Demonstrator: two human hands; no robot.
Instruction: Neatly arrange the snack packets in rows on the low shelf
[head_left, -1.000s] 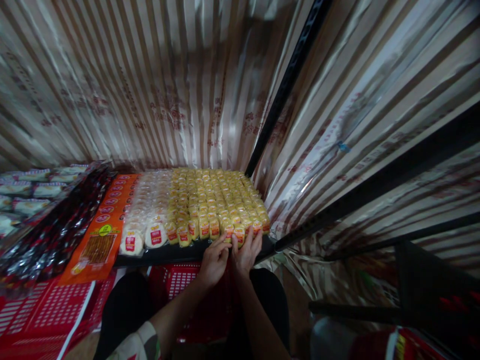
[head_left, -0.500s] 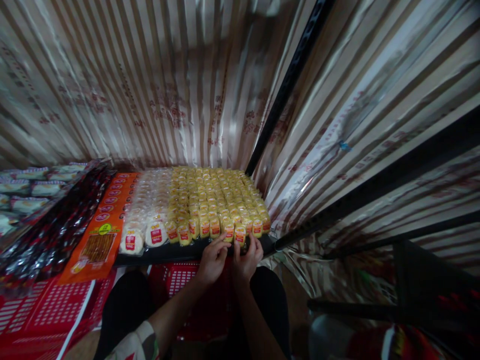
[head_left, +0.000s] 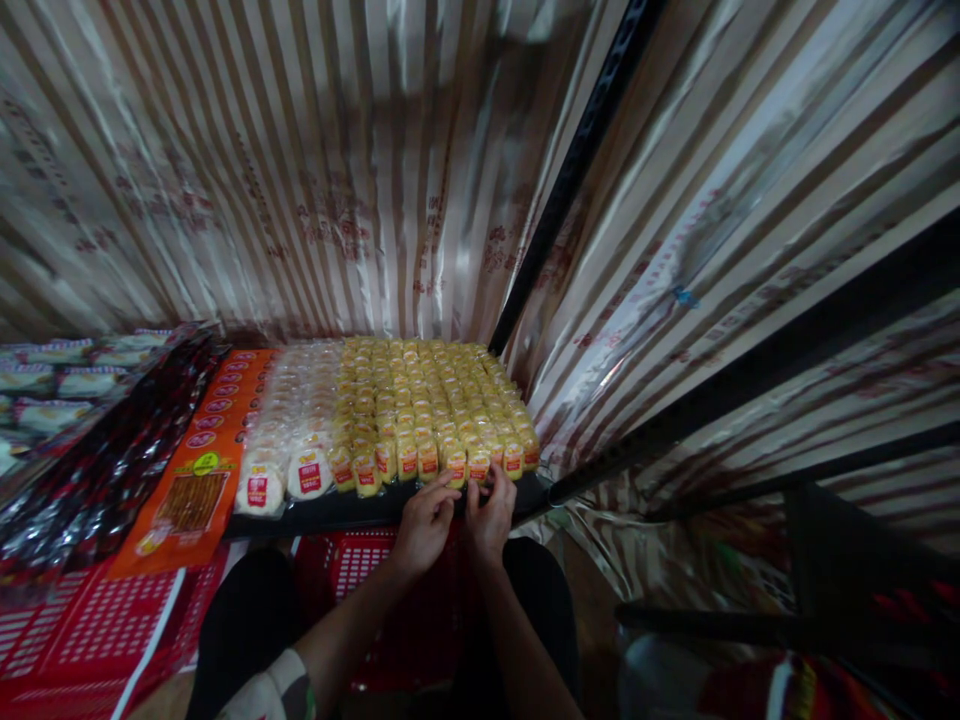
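Note:
Rows of small yellow wrapped cakes (head_left: 442,385) with red labels stand packed together on a black shelf (head_left: 322,512). My left hand (head_left: 424,525) is at the front edge with curled fingers, its fingertips on a yellow packet (head_left: 454,465) in the front row. Close beside it on the right, my right hand (head_left: 490,515) has thumb and fingers bent around the lower front of the neighbouring packet (head_left: 478,463). The fingers partly cover the bottoms of both packets.
Left of the yellow rows are white round packaged cakes (head_left: 309,472), an orange snack bag (head_left: 191,480) and dark shiny packets (head_left: 112,465). Red baskets (head_left: 97,620) sit below the shelf. A black metal post (head_left: 562,200) and striped sheeting (head_left: 337,150) stand behind.
The right hand's fingers have drawn slightly left and closer to the front packet. The left hand stays at its packet. The view has shifted very slightly.

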